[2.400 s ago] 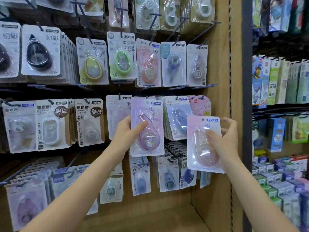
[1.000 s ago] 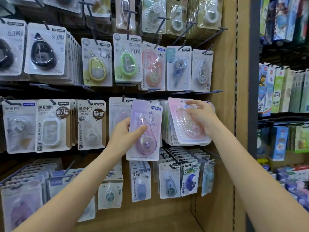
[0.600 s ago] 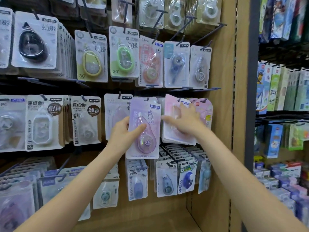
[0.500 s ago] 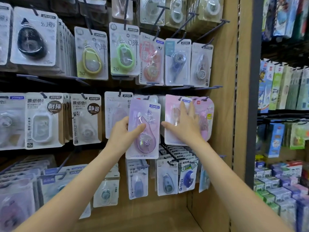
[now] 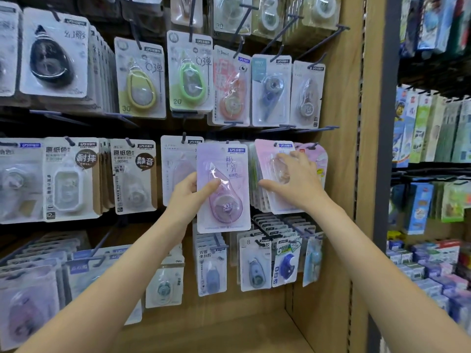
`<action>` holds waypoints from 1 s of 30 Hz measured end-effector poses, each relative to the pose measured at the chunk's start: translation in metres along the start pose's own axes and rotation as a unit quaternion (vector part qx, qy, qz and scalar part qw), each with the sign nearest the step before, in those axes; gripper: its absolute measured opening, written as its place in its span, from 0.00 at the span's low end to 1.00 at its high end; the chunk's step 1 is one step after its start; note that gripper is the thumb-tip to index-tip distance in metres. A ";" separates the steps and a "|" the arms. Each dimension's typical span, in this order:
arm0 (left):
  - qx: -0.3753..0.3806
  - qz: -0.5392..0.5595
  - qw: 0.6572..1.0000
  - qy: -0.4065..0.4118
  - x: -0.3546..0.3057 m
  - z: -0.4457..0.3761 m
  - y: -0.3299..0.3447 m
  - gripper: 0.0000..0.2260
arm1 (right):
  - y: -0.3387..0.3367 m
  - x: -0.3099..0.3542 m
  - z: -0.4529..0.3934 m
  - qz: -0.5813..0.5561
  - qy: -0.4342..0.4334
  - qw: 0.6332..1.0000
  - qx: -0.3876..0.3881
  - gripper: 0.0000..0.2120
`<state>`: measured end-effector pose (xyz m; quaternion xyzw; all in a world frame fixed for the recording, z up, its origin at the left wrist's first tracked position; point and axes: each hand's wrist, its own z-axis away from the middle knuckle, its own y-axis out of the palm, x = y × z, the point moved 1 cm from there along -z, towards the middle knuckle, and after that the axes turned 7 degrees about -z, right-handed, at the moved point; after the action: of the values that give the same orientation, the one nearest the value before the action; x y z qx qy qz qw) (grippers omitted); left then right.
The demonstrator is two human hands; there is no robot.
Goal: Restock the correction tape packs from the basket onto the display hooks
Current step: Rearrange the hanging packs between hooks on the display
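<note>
Holding purple pack [image 5: 224, 187] in our left hand [image 5: 187, 197], thumb pinching its front, off the hooks | our right hand [image 5: 297, 180] flat, fingers straight, pressing hung pink pack [image 5: 271, 159] on middle-row hook [image 5: 275, 143]

Wooden display wall [image 5: 339, 174], grey upright post [image 5: 383, 149], neighbouring stocked shelves [image 5: 433, 263]

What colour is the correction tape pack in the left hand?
Pale lilac-purple, with a purple dispenser; the correction tape pack shows in the head view.

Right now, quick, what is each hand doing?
Left hand: holding the purple pack, thumb on its front.
Right hand: open, fingers spread flat on the pink pack on its hook.
</note>
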<state>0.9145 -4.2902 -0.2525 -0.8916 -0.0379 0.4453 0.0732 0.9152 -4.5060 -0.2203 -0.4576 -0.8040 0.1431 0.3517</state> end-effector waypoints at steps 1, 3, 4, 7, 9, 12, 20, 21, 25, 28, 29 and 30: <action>0.000 0.005 1.000 -0.004 0.000 0.001 0.000 0.05 | -0.001 0.002 0.001 -0.001 -0.002 1.000 -0.003 0.34; -0.004 0.004 1.000 -0.006 0.000 0.003 0.002 0.05 | -0.002 0.003 0.005 -0.005 -0.003 1.000 -0.002 0.33; -0.006 -0.001 1.000 -0.006 0.001 0.004 0.003 0.05 | -0.003 0.003 0.007 -0.009 -0.003 1.000 0.000 0.34; -0.011 -0.011 1.000 -0.003 -0.001 0.006 0.005 0.06 | -0.002 0.000 0.012 -0.014 -0.002 1.000 0.001 0.34; -0.014 -0.016 1.000 0.007 -0.006 0.006 0.007 0.08 | -0.004 -0.004 0.013 -0.029 0.001 0.999 -0.016 0.31; -0.034 -0.011 0.999 0.022 -0.017 0.003 0.008 0.08 | -0.010 -0.003 0.012 -0.092 -0.022 0.993 -0.075 0.22; -0.031 0.054 0.998 0.011 -0.039 -0.007 0.036 0.07 | -0.020 0.026 0.020 -0.366 -0.060 0.925 0.088 0.14; -0.020 0.064 0.998 0.007 -0.042 -0.008 0.041 0.08 | -0.019 0.026 0.019 -0.363 -0.059 0.926 0.088 0.16; 0.039 0.037 0.998 0.017 -0.044 -0.007 0.050 0.11 | -0.025 0.017 0.015 -0.423 0.006 0.906 0.015 0.17; 0.047 0.045 0.998 0.006 -0.033 -0.002 0.047 0.11 | -0.026 0.009 0.017 -0.405 0.040 0.913 0.009 0.17; 0.048 0.054 0.997 -0.003 -0.028 0.000 0.045 0.11 | -0.024 0.008 0.018 -0.396 0.039 0.917 0.009 0.17; 0.046 0.064 0.997 -0.011 -0.025 0.001 0.043 0.12 | -0.021 0.010 0.019 -0.390 0.036 0.920 0.009 0.18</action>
<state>0.8988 -4.3360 -0.2404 -0.8830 0.0390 0.4599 0.0853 0.8852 -4.5079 -0.2179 -0.1098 -0.9042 -0.0145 0.4125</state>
